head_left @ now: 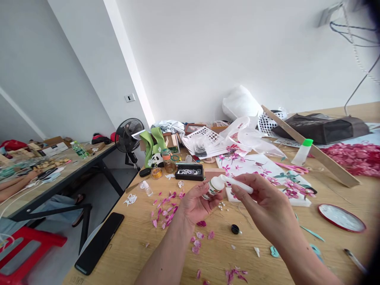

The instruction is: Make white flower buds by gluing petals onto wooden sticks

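My left hand [194, 204] holds a small white glue bottle [214, 187] with a printed label, tilted on its side above the wooden table [139, 237]. My right hand [264, 202] pinches the long white nozzle cap [237, 184] at the bottle's mouth. Just behind the hands lies a white canvas [261, 174] painted with pink blossoms. Pink petals [166, 209] are scattered on the table to the left of my left hand. A small black cap [235, 228] rests below my hands, with tiny pearl beads [221, 206] near it.
A black tray of beads [190, 172], small jars [168, 160] and a black phone [99, 241] lie to the left. A green-capped bottle [303, 152], a wooden strip [311, 146], a red lid [341, 217] and a heap of pink petals [356, 158] sit to the right. Another person's arm [14, 186] rests on the far left table.
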Action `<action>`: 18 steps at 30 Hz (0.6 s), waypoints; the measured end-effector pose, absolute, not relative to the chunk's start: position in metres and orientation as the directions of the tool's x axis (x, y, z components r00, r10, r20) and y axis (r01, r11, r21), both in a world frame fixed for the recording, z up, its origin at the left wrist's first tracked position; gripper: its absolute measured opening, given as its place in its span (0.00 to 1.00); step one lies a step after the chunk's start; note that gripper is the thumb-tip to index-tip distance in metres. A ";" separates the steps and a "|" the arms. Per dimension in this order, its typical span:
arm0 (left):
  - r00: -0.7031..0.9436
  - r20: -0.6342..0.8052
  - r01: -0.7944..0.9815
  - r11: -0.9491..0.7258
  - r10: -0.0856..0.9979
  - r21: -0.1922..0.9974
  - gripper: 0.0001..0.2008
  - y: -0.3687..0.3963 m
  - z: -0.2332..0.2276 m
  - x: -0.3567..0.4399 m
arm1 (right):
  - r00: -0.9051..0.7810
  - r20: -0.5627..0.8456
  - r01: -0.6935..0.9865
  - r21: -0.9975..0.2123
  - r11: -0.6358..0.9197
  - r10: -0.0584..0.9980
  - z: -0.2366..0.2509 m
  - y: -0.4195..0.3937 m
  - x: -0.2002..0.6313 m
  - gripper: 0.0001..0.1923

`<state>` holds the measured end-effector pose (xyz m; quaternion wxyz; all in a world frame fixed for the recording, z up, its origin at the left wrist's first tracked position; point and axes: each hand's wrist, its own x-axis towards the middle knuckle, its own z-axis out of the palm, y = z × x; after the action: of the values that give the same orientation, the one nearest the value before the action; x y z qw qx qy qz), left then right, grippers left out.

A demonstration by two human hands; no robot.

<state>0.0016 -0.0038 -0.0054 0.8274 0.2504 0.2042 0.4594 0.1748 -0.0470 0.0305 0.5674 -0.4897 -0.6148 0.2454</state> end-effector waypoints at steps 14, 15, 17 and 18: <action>0.521 0.061 -0.511 0.254 0.851 0.821 0.27 -0.003 -0.002 -0.008 | 0.096 0.443 0.298 -0.867 0.399 0.891 0.034 -0.051 0.174 0.16; 0.513 0.067 -0.495 0.231 0.856 0.838 0.27 -0.003 -0.001 -0.009 | 0.091 0.450 0.302 -0.863 0.406 0.888 0.035 -0.051 0.174 0.16; 0.498 0.073 -0.467 0.196 0.864 0.862 0.27 -0.004 0.002 -0.010 | 0.078 0.466 0.313 -0.851 0.422 0.881 0.035 -0.052 0.174 0.14; 0.492 0.075 -0.458 0.185 0.867 0.870 0.27 -0.004 0.004 -0.011 | 0.073 0.473 0.319 -0.845 0.429 0.878 0.035 -0.052 0.174 0.13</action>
<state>-0.0112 -0.0044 0.0037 0.7357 0.4526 0.2262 0.4502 0.1739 -0.0515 0.0352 0.5595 -0.4725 -0.6335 0.2497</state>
